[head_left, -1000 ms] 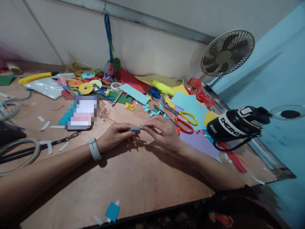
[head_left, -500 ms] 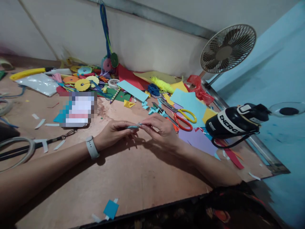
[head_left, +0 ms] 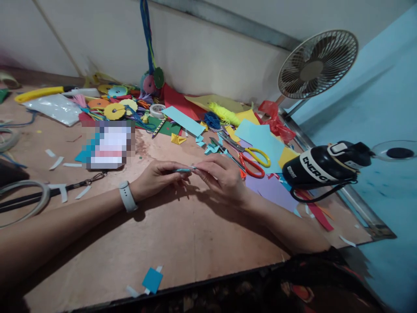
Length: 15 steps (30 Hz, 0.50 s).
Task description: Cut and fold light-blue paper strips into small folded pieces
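A small piece of light blue folded paper (head_left: pixel 182 170) is held between both hands above the middle of the table. My left hand (head_left: pixel 156 178), with a pale watch on its wrist, pinches its left part between thumb and fingers. The thumb and index finger of my right hand (head_left: pixel 221 176) close on its right end. Fingers cover much of the paper, so its full shape is hidden. Just beyond my right hand lie scissors with yellow handles (head_left: pixel 259 155), scissors with orange handles (head_left: pixel 253 167) and light blue paper scraps (head_left: pixel 211 148).
A black bottle (head_left: pixel 321 165) lies tilted at the right, below a fan (head_left: pixel 317 65). Coloured paper discs (head_left: pixel 114 111), yarn (head_left: pixel 224 114) and paper sheets line the back. A pixelated rectangular item (head_left: pixel 109 145) lies left, and a blue paper square (head_left: pixel 152 280) sits by the front edge.
Both hands keep their pinch on the folded paper, with only slight finger movement. The whole view has shifted a little.
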Available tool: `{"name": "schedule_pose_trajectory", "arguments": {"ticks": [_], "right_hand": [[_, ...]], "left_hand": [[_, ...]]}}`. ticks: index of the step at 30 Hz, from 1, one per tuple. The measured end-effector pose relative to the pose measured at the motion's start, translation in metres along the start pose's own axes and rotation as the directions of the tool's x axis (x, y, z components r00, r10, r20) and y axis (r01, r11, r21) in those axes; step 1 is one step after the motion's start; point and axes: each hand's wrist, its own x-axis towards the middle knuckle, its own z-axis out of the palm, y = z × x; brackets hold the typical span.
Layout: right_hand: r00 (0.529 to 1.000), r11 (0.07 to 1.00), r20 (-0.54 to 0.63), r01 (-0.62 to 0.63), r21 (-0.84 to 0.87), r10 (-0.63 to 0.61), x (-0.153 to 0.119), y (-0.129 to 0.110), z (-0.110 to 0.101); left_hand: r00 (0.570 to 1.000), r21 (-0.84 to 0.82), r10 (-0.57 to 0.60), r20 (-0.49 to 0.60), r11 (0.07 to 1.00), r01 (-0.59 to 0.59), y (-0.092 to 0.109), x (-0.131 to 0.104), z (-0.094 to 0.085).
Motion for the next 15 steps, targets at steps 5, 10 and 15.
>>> {"name": "schedule_pose_trajectory", "arguments": {"ticks": [5,10,15], "right_hand": [[0.998,0.999,0.052,-0.029,-0.014,0.03,0.0005,0.0001,-0.0003],[0.999,1.0,0.042,-0.011,-0.014,0.012,-0.0013,0.0007,0.0008],[0.994,0.989,-0.022,0.108,-0.105,-0.111,-0.0048,0.0016,0.0017]], "left_hand": [[1.0,0.014,0.001,0.009,1.0,-0.001,-0.0003,0.0002,-0.0005],[1.0,0.026,0.008,0.028,1.0,-0.009,0.0004,0.0005,-0.0011],[1.0,0.036,0.006,0.005,0.999,-0.006,0.0027,0.0006,0.0008]]}}
